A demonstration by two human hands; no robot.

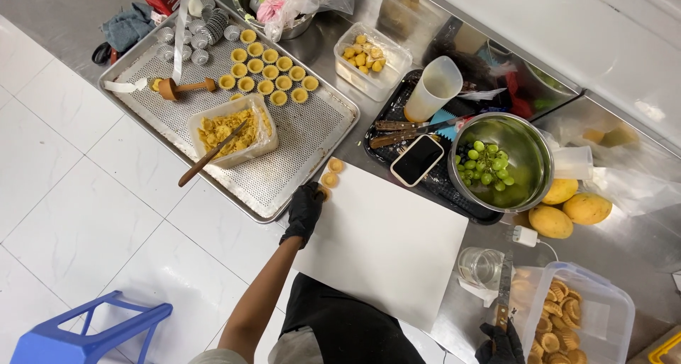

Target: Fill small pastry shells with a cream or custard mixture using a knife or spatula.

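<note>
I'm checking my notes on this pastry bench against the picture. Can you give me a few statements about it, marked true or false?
1. The left hand wears a black glove and touches a small tart shell at the white board's corner. True.
2. The steel bowl holds red cherries. False: it holds green and dark grapes.
3. The right hand rests by a knife near the clear box of baked shells. True.
4. The perforated tray is bare. False: it carries filled tart shells, empty moulds and a tub.
5. The phone lies on the floor. False: it lies on the dark tray.
</note>
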